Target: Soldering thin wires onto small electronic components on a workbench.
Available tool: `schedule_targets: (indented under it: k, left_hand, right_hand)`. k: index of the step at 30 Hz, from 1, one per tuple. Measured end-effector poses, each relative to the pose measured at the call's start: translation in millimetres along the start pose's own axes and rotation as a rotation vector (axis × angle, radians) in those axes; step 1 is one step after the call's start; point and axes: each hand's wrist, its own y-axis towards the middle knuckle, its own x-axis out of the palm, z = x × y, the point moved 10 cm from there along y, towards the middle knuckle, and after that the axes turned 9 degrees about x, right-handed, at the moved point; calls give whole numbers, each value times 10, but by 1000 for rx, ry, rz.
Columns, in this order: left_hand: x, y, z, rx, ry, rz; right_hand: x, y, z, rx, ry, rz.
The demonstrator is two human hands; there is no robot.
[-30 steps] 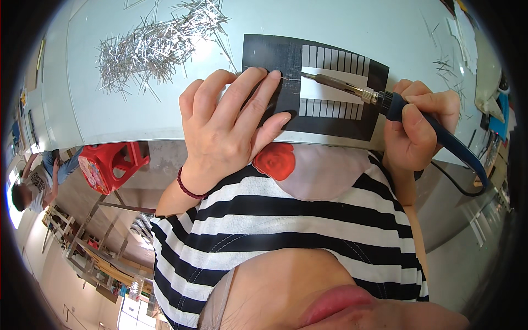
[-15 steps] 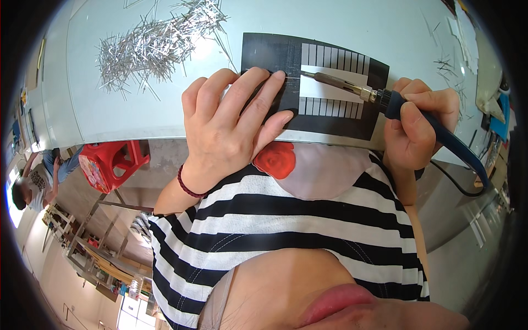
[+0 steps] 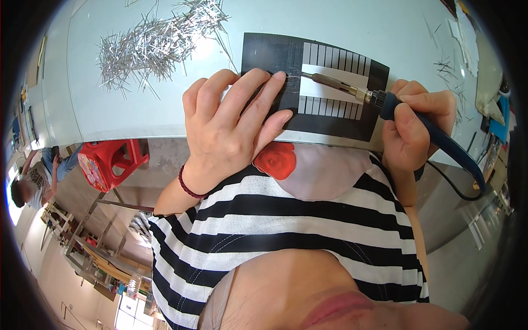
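Note:
A black plate lies near the table's front edge, with a white area and short dark stripes on its right part. My left hand rests over the plate's left side, fingers stretched out and thumb apart. Its index fingertip presses down beside a thin silvery strip that runs rightward from it. In my right hand is a soldering iron with a dark blue handle, held closed between thumb and fingers. The iron's tip points left and meets the strip's right end or hovers just over it; I cannot tell which.
A heap of thin metal strips covers the table at the far left. More loose strips lie at the far right. The iron's black cable hangs at right. A red stool stands on the floor at left, near a seated person.
My right hand has shifted slightly left, and the iron's handle has dipped a little. The tip stays at nearly the same spot. My left hand keeps its place.

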Motion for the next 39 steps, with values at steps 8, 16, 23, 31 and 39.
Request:
schedule_targets:
  k: [8, 16, 23, 31, 39]
  left_hand:
    - [7, -54, -23, -23, 3, -5]
    - [-6, -43, -28, -31, -4, 5]
    - [-21, -53, -55, -43, 15, 30]
    - [-10, -26, -31, -37, -8, 22]
    - [-20, -40, -34, -33, 2, 38]
  right_hand:
    - [28, -19, 0, 19, -54, 15]
    - [42, -11, 0, 66, -98, 15]
    - [29, -1, 3, 3, -24, -4]
    - [25, -2, -9, 0, -25, -19]
    - [33, -4, -13, -19, -21, -13]
